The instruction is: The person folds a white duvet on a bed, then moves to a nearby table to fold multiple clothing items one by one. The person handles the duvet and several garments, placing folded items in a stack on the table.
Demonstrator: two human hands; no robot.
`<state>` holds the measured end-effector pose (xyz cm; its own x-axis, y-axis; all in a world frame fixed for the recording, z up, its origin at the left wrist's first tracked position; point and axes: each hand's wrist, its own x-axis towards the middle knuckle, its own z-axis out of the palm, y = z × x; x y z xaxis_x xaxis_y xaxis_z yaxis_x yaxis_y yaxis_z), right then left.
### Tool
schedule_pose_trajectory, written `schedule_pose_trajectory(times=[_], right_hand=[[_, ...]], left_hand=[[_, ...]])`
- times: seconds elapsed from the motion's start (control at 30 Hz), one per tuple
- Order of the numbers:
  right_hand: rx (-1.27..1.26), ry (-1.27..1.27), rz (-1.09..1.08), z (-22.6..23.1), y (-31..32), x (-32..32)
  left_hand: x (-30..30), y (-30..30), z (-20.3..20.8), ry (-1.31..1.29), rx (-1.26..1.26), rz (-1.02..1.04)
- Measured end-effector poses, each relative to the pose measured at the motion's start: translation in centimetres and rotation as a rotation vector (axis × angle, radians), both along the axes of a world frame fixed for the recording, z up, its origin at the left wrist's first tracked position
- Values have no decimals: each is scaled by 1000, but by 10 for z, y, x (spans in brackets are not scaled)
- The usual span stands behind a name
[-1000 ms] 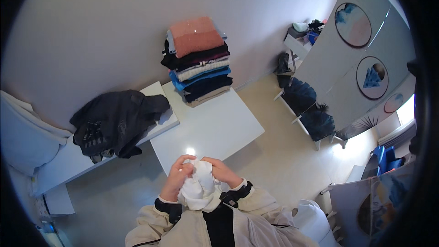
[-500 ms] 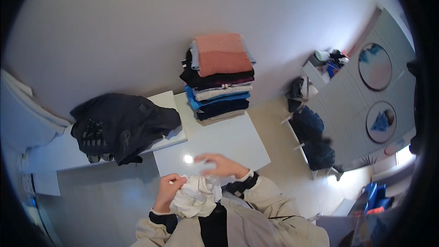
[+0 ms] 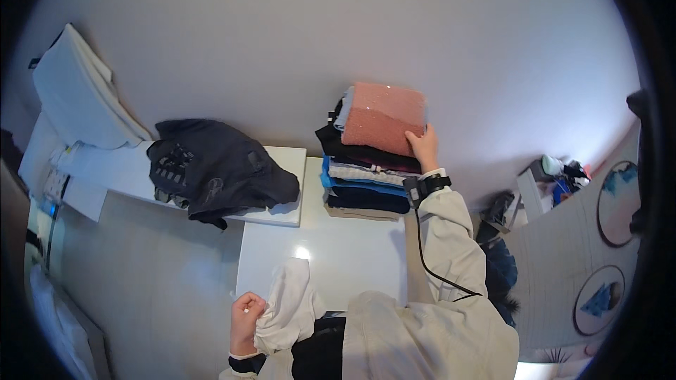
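My left hand (image 3: pixel 246 317) is closed around a crumpled white cloth garment (image 3: pixel 287 306), which hangs loosely in front of my body, over the near edge of the white table. Farther off, my right arm reaches to the tall stack of folded clothes. There my right hand (image 3: pixel 424 148) grips the right edge of the folded pink garment (image 3: pixel 384 118) on top, thumb over it and the other fingers mostly hidden. Below the pink piece lie black (image 3: pixel 352 149), white, blue, navy (image 3: pixel 370 200) and beige (image 3: pixel 362 214) folded pieces.
A dark jacket (image 3: pixel 218 169) lies heaped on the white bench at left, with white cushions (image 3: pixel 84 91) behind it. The stack stands on a glossy white table (image 3: pixel 338 253) against the wall. At right are a grey cabinet (image 3: pixel 556 274) with round pictures and a cluttered small shelf (image 3: pixel 531 193).
My right hand has left the white garment and moved up and right onto the pink folded one. My left hand still holds the white garment. The view has shifted.
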<state>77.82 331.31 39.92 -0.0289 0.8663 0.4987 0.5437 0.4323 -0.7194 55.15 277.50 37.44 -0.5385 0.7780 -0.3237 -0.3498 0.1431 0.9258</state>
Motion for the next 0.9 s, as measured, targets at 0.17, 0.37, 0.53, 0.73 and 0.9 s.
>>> schedule_pose_trajectory(times=[0.17,0.37,0.53,0.73,0.9], right_hand=[[-298,457,538,46,-59,-42],[-348,102,959,41,-221,-73],[-410,154,1552,40,-349,-108],[-321,93,1547,29,-364,-124],[-688,435,880,-12,-330,-97]], left_hand=[[9,-15,-3,53,-1,93],[-4,19,21,68,176,-157],[-25,41,1,-813,234,-144],[-66,29,-73,-679,194,-33],[-76,33,-11,-262,343,-39]])
